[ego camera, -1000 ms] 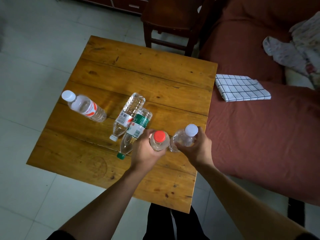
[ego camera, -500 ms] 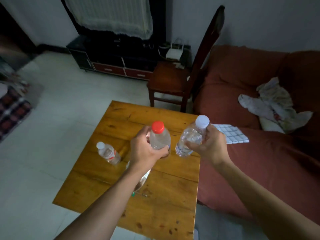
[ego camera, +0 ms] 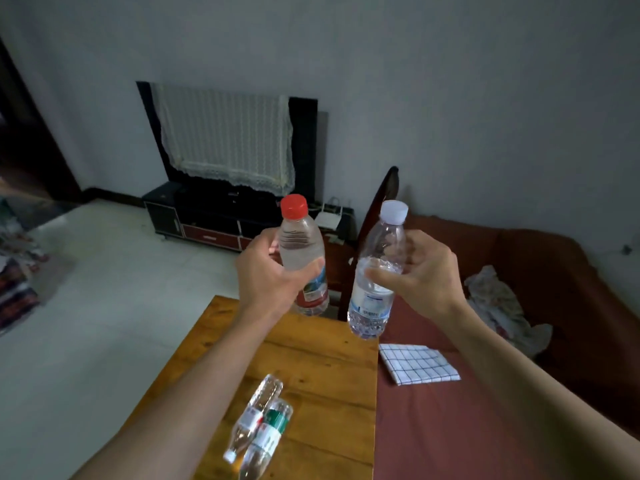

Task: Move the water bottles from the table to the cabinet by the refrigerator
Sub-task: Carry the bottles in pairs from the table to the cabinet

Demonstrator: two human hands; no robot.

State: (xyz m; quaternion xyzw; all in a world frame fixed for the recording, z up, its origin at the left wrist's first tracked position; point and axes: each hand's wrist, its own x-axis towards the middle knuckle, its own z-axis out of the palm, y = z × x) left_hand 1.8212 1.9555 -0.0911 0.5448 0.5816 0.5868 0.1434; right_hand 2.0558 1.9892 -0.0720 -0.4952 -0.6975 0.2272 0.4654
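My left hand (ego camera: 273, 278) grips a clear red-capped bottle (ego camera: 301, 251) with a red label, held upright in the air above the far edge of the wooden table (ego camera: 325, 368). My right hand (ego camera: 422, 271) holds a white-capped bottle (ego camera: 377, 271), tilted slightly, to the right of the first. Two more bottles lie side by side on the table near its front: one with a white and red label (ego camera: 254, 417) and one with a green label (ego camera: 268, 434). My left forearm hides the table's left part. No cabinet or refrigerator is in view.
A red sofa (ego camera: 519, 393) runs along the table's right side, with a checked cloth (ego camera: 417, 363) and crumpled fabric (ego camera: 498, 306) on it. A dark wooden chair (ego camera: 381, 209) stands behind the table. A low TV stand (ego camera: 207, 216) and a covered TV sit by the far wall. Pale tiled floor lies to the left.
Both hands have lifted their bottles off the table and higher into the air. The view has tilted up, so the far wall shows and the table sits low in the frame.
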